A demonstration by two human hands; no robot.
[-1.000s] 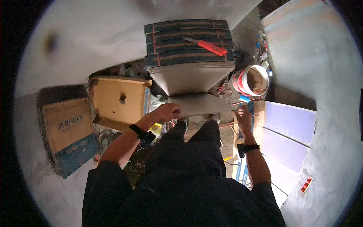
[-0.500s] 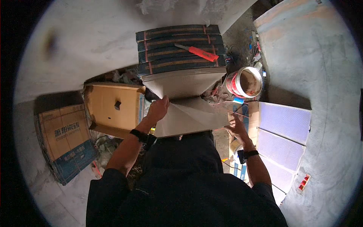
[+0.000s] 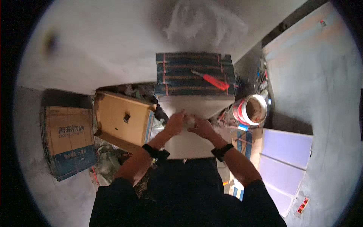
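Observation:
My left hand (image 3: pixel 174 125) and my right hand (image 3: pixel 201 129) meet over a pale flat sheet (image 3: pixel 189 145) lying between my body and a stack. The left fingers look bent inward around something I cannot make out; the right fingers are blurred. Dark boxes (image 3: pixel 193 58) with straps top the stack, above pale layers (image 3: pixel 194 102), and a red-handled blade (image 3: pixel 214 81) rests on the boxes.
An open cardboard tray (image 3: pixel 113 109) and a flat printed carton (image 3: pixel 68 143) are at left, beside debris. At right are a red-white bucket (image 3: pixel 255 109), lilac panels (image 3: pixel 283 151) and a red fitting (image 3: pixel 302 205). Grey walls (image 3: pixel 94 41) enclose the spot.
Both hands have moved inward from the sheet's sides to its middle. The sheet has come closer to my body. The view has shifted, with the stack now lower in the picture.

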